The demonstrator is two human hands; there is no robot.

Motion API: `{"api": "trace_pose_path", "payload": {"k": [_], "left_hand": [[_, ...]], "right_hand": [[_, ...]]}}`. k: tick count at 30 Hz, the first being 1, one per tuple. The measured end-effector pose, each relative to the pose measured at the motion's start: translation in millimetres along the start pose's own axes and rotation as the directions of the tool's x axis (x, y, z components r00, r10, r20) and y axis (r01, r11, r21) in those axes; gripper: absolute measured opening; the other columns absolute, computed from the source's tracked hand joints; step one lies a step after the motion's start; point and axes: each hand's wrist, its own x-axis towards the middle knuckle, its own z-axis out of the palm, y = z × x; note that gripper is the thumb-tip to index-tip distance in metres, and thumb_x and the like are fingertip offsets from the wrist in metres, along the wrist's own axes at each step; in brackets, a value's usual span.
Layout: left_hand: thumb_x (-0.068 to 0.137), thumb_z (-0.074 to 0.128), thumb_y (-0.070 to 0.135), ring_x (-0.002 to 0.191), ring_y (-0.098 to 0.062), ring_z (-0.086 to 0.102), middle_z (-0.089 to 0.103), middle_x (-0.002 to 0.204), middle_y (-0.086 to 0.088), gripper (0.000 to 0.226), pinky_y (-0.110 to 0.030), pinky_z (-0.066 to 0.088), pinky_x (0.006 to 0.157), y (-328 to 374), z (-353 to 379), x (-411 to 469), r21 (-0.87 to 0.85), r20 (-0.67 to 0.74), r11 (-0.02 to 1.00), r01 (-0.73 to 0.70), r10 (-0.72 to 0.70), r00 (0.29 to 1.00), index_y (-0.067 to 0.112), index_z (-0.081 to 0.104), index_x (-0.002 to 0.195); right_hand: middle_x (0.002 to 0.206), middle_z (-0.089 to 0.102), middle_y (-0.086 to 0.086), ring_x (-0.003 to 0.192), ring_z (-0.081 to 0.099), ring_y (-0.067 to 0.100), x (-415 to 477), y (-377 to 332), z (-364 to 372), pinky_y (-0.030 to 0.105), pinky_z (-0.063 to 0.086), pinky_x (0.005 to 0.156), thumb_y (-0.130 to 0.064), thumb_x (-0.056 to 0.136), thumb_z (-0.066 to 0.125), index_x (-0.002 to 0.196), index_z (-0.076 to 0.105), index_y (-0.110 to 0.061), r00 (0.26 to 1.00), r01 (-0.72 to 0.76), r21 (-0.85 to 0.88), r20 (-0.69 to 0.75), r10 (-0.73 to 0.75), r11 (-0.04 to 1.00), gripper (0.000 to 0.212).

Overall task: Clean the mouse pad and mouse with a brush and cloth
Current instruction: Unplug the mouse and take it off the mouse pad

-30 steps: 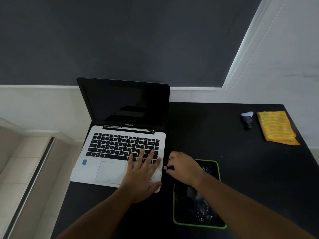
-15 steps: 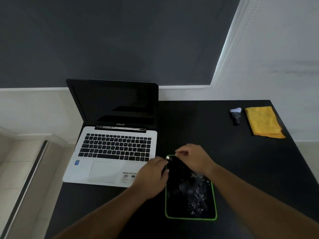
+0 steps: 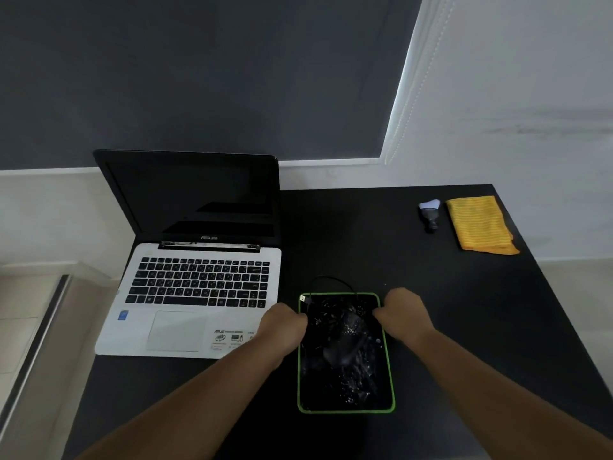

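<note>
A black mouse pad (image 3: 345, 411) with a green border lies on the black desk in front of me. A black mouse (image 3: 345, 340) rests on it, its cable looped over the pad's far edge and the USB plug (image 3: 304, 298) lying at the far left corner. My left hand (image 3: 282, 325) grips the pad's left edge and my right hand (image 3: 403, 313) grips its right edge, both near the far corners. A small brush (image 3: 430, 215) with pale bristles and a folded yellow cloth (image 3: 477, 224) lie at the desk's far right.
An open white laptop (image 3: 199, 293) with a dark screen stands left of the pad, close to my left hand. The black desk (image 3: 365, 234) ends at a white wall behind and drops off on the right beyond the cloth.
The USB plug has left the laptop's side and been laid on the pad. My left hand came off the laptop, and both hands now hold the pad's side edges.
</note>
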Motion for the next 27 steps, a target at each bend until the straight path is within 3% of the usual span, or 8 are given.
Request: {"api": "trace_pose_path", "payload": {"k": [7, 10, 14, 16, 19, 22, 27], "left_hand": [[0.086, 0.054, -0.004, 0.053, -0.016, 0.040, 0.042, 0.062, -0.003, 0.038, -0.024, 0.027, 0.044, 3.2, 10.1, 4.4, 0.164, -0.041, 0.986, -0.011, 0.018, 0.999, 0.014, 0.035, 0.059], [0.090, 0.057, 0.000, 0.055, -0.015, 0.043, 0.043, 0.064, -0.002, 0.039, -0.024, 0.030, 0.045, 2.5, 13.3, 9.1, 0.254, -0.039, 0.967, -0.030, 0.041, 0.998, 0.015, 0.036, 0.060], [0.096, 0.057, 0.013, 0.068, -0.015, 0.053, 0.054, 0.079, -0.002, 0.024, -0.027, 0.034, 0.048, 9.3, 18.7, 5.1, 0.350, -0.054, 0.933, -0.086, 0.112, 0.992, 0.015, 0.047, 0.075], [0.096, 0.056, 0.012, 0.074, -0.018, 0.058, 0.058, 0.087, -0.005, 0.014, -0.028, 0.044, 0.051, 17.7, 22.7, 2.1, 0.341, -0.049, 0.936, -0.085, 0.107, 0.993, 0.013, 0.051, 0.083], [0.091, 0.057, 0.014, 0.083, -0.029, 0.069, 0.065, 0.093, -0.014, 0.006, -0.044, 0.065, 0.066, 28.4, 32.2, 7.3, 0.269, -0.017, 0.960, -0.074, 0.082, 0.997, 0.011, 0.055, 0.086], [0.087, 0.058, 0.012, 0.086, -0.033, 0.072, 0.067, 0.097, -0.016, 0.005, -0.054, 0.065, 0.066, 41.3, 47.0, 10.5, 0.194, 0.008, 0.978, -0.074, 0.074, 0.997, 0.010, 0.059, 0.091], [0.095, 0.059, 0.000, 0.087, -0.031, 0.071, 0.066, 0.102, -0.019, 0.006, -0.049, 0.066, 0.068, 84.1, 80.5, -10.1, 0.026, 0.024, 0.997, -0.069, 0.068, 0.997, 0.006, 0.059, 0.095]], "right_hand": [[0.052, 0.033, 0.001, 0.042, 0.032, 0.013, -11.6, -1.2, 13.0, 0.016, 0.022, 0.029, -0.001, 0.080, 0.062, 0.055, 0.026, -0.014, 0.995, -0.088, 0.236, -0.017, 0.094, 0.968, 0.046], [0.049, 0.037, 0.001, 0.042, 0.036, 0.013, -8.7, 5.1, 15.2, 0.016, 0.023, 0.032, 0.001, 0.081, 0.060, 0.051, 0.029, -0.013, 0.993, -0.116, 0.238, 0.015, 0.115, 0.964, 0.045], [0.054, 0.049, 0.006, 0.050, 0.049, 0.019, -8.1, 13.7, 13.7, 0.025, 0.038, 0.043, -0.003, 0.081, 0.062, 0.053, 0.043, -0.009, 0.994, -0.110, 0.272, 0.016, 0.110, 0.956, 0.034], [0.068, 0.065, 0.011, 0.061, 0.061, 0.022, -8.5, 17.9, 8.6, 0.025, 0.044, 0.049, -0.004, 0.082, 0.064, 0.067, 0.061, 0.000, 0.993, -0.119, 0.301, 0.017, 0.119, 0.946, 0.016], [0.082, 0.071, 0.015, 0.075, 0.068, 0.027, -4.7, 29.9, -1.8, 0.035, 0.057, 0.062, -0.005, 0.084, 0.068, 0.079, 0.067, 0.004, 0.995, -0.095, 0.316, 0.004, 0.099, 0.944, 0.010], [0.085, 0.070, 0.018, 0.079, 0.069, 0.031, 1.2, 48.5, -16.2, 0.043, 0.062, 0.071, -0.003, 0.086, 0.068, 0.084, 0.069, 0.006, 0.995, -0.085, 0.334, -0.014, 0.095, 0.939, 0.009], [0.085, 0.071, 0.022, 0.080, 0.070, 0.036, 12.3, 89.7, -48.0, 0.053, 0.062, 0.071, -0.002, 0.084, 0.070, 0.085, 0.069, 0.007, 0.993, -0.061, 0.361, -0.069, 0.092, 0.930, 0.009]]}}
